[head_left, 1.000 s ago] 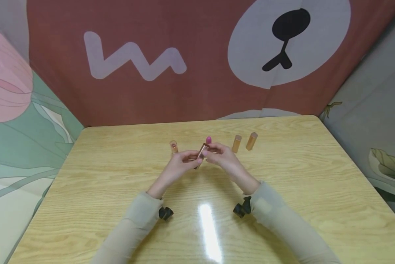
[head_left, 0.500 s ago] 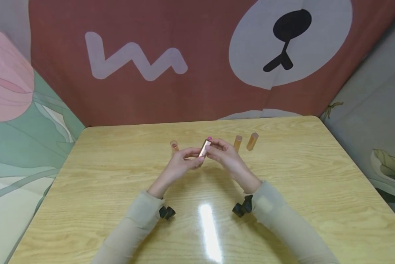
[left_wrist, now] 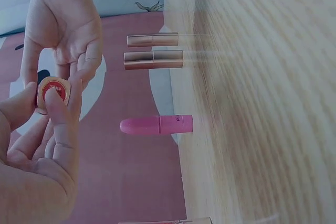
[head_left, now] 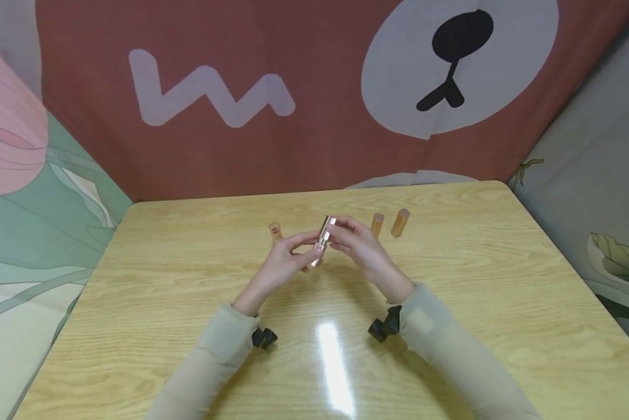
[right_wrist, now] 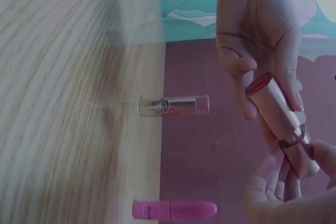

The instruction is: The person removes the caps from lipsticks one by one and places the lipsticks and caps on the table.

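Note:
A rose-gold lipstick (head_left: pixel 323 240) is held aslant above the table between both hands. My left hand (head_left: pixel 287 255) pinches its lower part, a fingertip against the red label on the end in the left wrist view. Around the upper part curl the thumb and fingers of my right hand (head_left: pixel 366 248). In the right wrist view a narrow shiny collar (right_wrist: pixel 294 137) shows between the lipstick's two parts. Behind the hands a pink lipstick (left_wrist: pixel 157 125) stands upright on the table; the head view hides it.
Two gold lipstick tubes (head_left: pixel 377 225) (head_left: pixel 400 223) stand upright to the right of the hands. A clear-walled tube (right_wrist: pixel 176 106) with reddish print stands to the left. The wooden table (head_left: pixel 178 280) ends at a printed cloth backdrop (head_left: pixel 230 157).
The held lipstick has turned its bright face upward, and its two parts now stand slightly apart. My right hand has risen a little, and the pink lipstick has gone out of sight behind it.

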A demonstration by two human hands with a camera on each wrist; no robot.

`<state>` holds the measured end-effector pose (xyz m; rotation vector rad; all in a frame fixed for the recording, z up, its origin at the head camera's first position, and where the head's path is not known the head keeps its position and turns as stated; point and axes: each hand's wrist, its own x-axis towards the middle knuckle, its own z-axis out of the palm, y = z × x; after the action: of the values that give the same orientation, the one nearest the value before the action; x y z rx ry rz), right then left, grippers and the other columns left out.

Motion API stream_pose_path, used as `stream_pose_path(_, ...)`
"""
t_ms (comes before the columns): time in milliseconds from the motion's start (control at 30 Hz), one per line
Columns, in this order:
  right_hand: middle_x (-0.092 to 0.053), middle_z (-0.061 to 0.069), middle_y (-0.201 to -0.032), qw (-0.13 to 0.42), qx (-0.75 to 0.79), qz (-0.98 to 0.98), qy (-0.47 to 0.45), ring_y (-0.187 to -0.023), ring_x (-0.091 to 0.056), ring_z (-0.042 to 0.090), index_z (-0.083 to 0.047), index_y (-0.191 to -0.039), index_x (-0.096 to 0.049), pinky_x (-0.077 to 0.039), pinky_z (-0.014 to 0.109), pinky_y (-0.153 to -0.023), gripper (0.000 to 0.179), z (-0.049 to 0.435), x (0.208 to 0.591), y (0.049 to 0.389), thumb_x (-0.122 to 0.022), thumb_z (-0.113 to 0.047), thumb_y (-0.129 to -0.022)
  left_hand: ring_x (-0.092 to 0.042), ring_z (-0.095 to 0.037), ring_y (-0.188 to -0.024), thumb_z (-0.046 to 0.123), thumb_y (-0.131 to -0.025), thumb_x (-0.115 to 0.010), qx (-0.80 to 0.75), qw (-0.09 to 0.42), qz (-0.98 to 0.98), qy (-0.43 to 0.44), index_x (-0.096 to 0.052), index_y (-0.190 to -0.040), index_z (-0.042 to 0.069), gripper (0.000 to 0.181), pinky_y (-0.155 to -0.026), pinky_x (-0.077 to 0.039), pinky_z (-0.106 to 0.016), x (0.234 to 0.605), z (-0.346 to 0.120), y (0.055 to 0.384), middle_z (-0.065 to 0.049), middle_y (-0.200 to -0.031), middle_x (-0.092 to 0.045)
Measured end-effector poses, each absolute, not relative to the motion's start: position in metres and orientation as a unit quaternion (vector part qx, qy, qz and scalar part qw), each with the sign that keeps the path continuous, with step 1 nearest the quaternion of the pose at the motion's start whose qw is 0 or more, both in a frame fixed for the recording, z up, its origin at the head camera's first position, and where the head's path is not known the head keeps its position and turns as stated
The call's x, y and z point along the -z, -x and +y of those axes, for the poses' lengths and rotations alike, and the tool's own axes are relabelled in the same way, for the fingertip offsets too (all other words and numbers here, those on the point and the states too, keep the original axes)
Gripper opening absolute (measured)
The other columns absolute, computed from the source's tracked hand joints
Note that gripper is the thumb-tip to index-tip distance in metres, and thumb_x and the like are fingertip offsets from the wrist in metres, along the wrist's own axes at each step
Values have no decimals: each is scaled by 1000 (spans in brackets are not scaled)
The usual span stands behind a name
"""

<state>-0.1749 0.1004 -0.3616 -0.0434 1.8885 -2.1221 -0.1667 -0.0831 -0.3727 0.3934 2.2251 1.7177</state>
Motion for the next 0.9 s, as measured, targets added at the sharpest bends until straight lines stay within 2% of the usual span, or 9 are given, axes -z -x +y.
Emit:
stream_pose_path(167,-58,-9,-98,135,747,650,20,-91,-59,4,2,-126,-47,-48,28,-98,34,103,359,177,-51,-18,-98,-68,-36,-97,11,-95,-58,-617,163,756,-142,-47,-139,4,46,-84,-58,-40,370,-83,165,-21,-131,-54)
stream_pose_path(267,-60,-10,-92,115,759,640,14,-88,-60,4,-2,-116,-51,-49,28,-97,23,105,355,180,-51,-17,-99,-66,-40,-101,10,-96,-57,-616,164,756,-147,-47,-138,3,44,-88,-56,-46,368,-84,164,-21,-130,-53)
stream_pose_path(367,-61,-12,-86,100,771,629,-1,-85,-60,2,-8,-106,-52,-50,23,-92,11,108,349,181,-51,-16,-98,-68,-36,-97,9,-96,-56,-614,159,760,-141,-47,-138,3,43,-88,-56,-45,366,-89,165,-21,-129,-53)
stream_pose_path(467,-62,-13,-85,93,776,623,-2,-84,-60,1,-10,-105,-51,-51,19,-87,7,112,345,182,-50,-13,-98,-69,-28,-92,7,-95,-56,-620,146,760,-130,-45,-138,2,44,-87,-57,-42,365,-95,168,-22,-127,-52)
stream_pose_path(567,-61,-13,-86,94,778,621,5,-85,-59,0,-10,-109,-48,-50,16,-85,11,117,343,184,-49,-10,-98,-68,-20,-89,6,-94,-57,-627,135,758,-119,-42,-139,3,48,-87,-57,-41,363,-102,170,-22,-125,-51)
stream_pose_path(767,-58,-10,-94,70,761,644,6,-87,-60,-1,-11,-117,-46,-51,14,-82,21,125,339,188,-51,-9,-97,-67,-11,-82,4,-95,-56,-649,121,742,-118,-33,-146,9,56,-90,-54,-50,357,-117,170,-20,-122,-50)
stream_pose_path(900,-56,-9,-97,39,719,694,1,-86,-60,-1,-8,-124,-48,-52,16,-82,30,129,336,189,-57,-11,-95,-67,-10,-81,6,-94,-58,-639,108,753,-116,-33,-147,14,59,-84,-57,-40,356,-126,170,-19,-121,-52)
